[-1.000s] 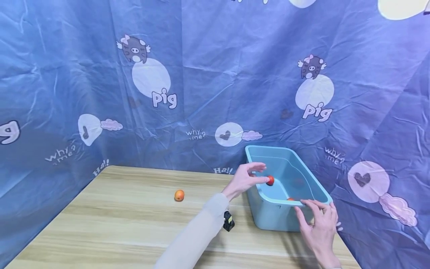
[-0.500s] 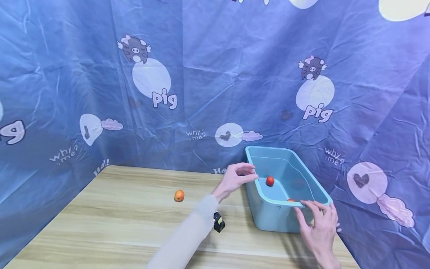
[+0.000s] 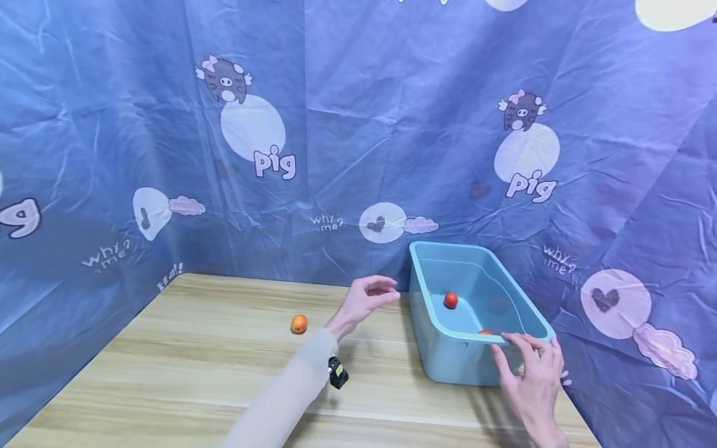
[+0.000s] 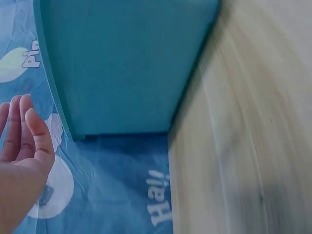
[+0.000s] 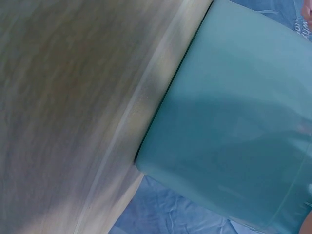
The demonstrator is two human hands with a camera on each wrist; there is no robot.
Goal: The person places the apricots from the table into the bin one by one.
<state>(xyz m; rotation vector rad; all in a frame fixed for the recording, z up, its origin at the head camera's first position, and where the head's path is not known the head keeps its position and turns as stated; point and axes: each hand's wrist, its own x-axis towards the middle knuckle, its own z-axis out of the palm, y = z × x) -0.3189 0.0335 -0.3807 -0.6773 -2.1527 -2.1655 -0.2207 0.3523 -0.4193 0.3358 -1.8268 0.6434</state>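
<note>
A light blue plastic bin [image 3: 437,354] stands at the right of the wooden table. Inside it lie a red round fruit [image 3: 450,300] and, partly hidden behind the near rim, an orange-red one [image 3: 485,332]. My right hand [image 3: 532,379] holds the near rim by its right corner, fingertips on top and thumb against the outer wall. Left of the bin, my left hand [image 3: 364,302] hovers over the table with relaxed, slightly bent fingers and nothing in them. In the left wrist view the bin's side [image 4: 126,68] rises beside that hand [image 4: 27,141].
One small orange-yellow fruit [image 3: 299,324] sits on the wooden table [image 3: 185,373], left of my left hand. A blue cloth [image 3: 347,124] printed with pigs hangs behind and beside the table. On my left wrist is a small black device [image 3: 338,373].
My left hand has drawn back from over the bin's left rim, moving left above the table. The right hand stays on the rim, and the bin has not moved.
</note>
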